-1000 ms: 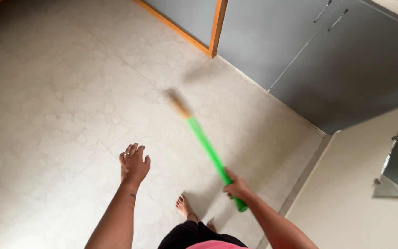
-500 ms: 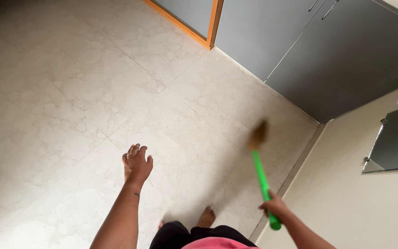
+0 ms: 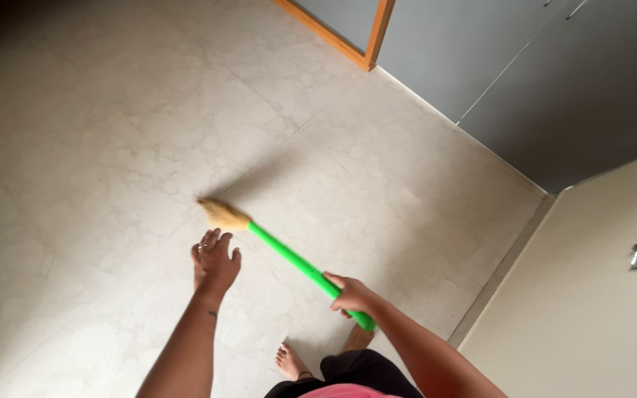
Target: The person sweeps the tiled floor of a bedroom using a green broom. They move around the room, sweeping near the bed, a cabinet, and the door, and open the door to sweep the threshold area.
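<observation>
Right hand [image 3: 350,295] grips the green handle of a broom [image 3: 289,254], its straw head low over the pale tiled floor [image 3: 112,133]. Left hand [image 3: 214,262] hangs spread, holding nothing, beside the broom's head.

I stood barefoot on the pale marble floor [image 3: 97,147], my feet [image 3: 289,362] near its right edge, grey cabinets [image 3: 554,96] standing along its far edge.

Pale marble floor [image 3: 112,133] fills the room, evenly lit. Grey cabinets [image 3: 540,81] line the far edge beside an orange-framed door [image 3: 366,37]. A cream wall [image 3: 591,295] stands right.
</observation>
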